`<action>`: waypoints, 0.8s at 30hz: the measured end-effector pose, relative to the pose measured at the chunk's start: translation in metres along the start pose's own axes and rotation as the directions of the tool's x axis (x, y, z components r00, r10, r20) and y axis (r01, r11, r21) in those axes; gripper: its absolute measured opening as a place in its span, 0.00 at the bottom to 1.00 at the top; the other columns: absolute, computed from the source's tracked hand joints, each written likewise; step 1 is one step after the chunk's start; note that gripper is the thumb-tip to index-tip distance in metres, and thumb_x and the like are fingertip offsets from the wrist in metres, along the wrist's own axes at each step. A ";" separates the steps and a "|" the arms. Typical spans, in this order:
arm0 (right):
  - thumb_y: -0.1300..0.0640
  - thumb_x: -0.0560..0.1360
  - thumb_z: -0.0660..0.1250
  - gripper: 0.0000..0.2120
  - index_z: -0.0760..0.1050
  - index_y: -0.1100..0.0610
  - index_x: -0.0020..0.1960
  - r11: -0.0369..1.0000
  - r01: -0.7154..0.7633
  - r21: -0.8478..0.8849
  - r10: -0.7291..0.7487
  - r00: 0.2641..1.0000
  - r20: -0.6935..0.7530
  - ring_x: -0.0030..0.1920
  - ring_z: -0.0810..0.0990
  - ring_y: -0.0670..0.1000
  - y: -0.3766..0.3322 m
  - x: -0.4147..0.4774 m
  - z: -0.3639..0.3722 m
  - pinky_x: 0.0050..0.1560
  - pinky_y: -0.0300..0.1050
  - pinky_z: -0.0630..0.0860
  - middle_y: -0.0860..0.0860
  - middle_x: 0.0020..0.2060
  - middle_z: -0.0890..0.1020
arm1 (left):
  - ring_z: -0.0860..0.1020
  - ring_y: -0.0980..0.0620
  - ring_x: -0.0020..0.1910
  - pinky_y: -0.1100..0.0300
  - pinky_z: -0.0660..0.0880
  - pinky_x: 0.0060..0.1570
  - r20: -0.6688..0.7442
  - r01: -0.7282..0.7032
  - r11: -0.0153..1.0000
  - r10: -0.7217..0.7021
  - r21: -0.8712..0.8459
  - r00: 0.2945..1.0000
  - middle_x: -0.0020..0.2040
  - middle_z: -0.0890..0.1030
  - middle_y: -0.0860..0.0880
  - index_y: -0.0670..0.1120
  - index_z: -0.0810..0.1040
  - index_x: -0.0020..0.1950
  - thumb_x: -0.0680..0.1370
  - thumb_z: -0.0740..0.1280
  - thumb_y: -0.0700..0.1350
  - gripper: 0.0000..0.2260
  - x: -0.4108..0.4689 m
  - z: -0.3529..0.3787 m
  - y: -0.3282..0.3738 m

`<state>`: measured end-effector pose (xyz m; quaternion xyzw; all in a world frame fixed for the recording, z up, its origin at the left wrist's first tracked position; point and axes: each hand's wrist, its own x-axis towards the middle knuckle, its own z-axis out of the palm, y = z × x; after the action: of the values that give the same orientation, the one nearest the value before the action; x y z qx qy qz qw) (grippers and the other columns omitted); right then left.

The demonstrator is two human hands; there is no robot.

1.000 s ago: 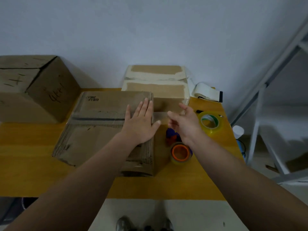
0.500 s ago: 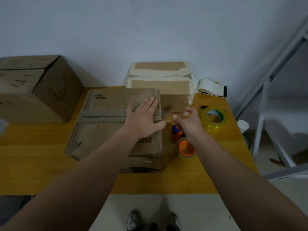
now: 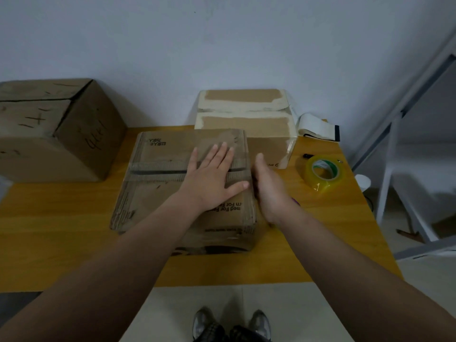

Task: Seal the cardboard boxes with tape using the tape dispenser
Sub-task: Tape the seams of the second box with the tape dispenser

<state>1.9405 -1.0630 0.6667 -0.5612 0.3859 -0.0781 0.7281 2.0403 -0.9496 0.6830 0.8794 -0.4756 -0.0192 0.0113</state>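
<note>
Pressing flat with straight fingers, the left hand covers the taped seam atop the cardboard box. The right hand meets the box's right edge; its grip cannot be told. Recommend rubbing the tape firmly over that edge.

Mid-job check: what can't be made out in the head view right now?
Head view only:
Tape dispenser: only a purple sliver shows past the right hand.
Right hand's grip: fingers hidden behind the hand, blurred; holding tape or not, unclear.
Print on the middle box: partly covered by the left hand and forearm.
Large box: cut by the left edge.
</note>
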 end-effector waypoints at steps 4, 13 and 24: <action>0.28 0.74 0.47 0.34 0.65 0.46 0.71 0.983 -0.127 -0.130 0.138 0.987 0.080 0.46 0.83 0.50 -0.002 -0.010 0.011 0.39 0.45 0.81 0.53 0.53 0.81 | 0.39 0.54 0.75 0.47 0.32 0.68 0.074 0.027 0.999 -0.024 -0.038 0.997 0.77 0.39 0.51 0.51 0.38 0.76 0.70 0.38 0.73 0.41 0.001 -0.001 0.004; 0.41 0.80 0.47 0.30 0.52 0.56 0.77 0.198 0.412 -0.889 -0.486 0.829 0.276 0.76 0.47 0.57 -0.058 0.026 0.043 0.74 0.57 0.45 0.57 0.77 0.50 | 0.30 0.50 0.72 0.50 0.30 0.69 0.232 -0.058 0.998 0.063 -0.028 0.971 0.75 0.31 0.48 0.52 0.29 0.73 0.58 0.41 0.82 0.54 -0.076 -0.021 -0.068; 0.25 0.70 0.42 0.46 0.56 0.56 0.75 -0.049 0.385 -0.921 -0.258 0.886 0.385 0.73 0.58 0.59 -0.071 0.081 0.104 0.71 0.60 0.52 0.57 0.74 0.61 | 0.27 0.48 0.71 0.50 0.28 0.69 0.142 -0.100 0.994 0.094 0.037 0.985 0.74 0.31 0.47 0.47 0.32 0.75 0.63 0.53 0.79 0.55 -0.078 -0.011 -0.076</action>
<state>2.0869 -1.0536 0.6981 -0.9790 0.1540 0.0668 0.1158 2.0619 -0.8429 0.6926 0.8518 -0.5176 -0.0700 -0.0406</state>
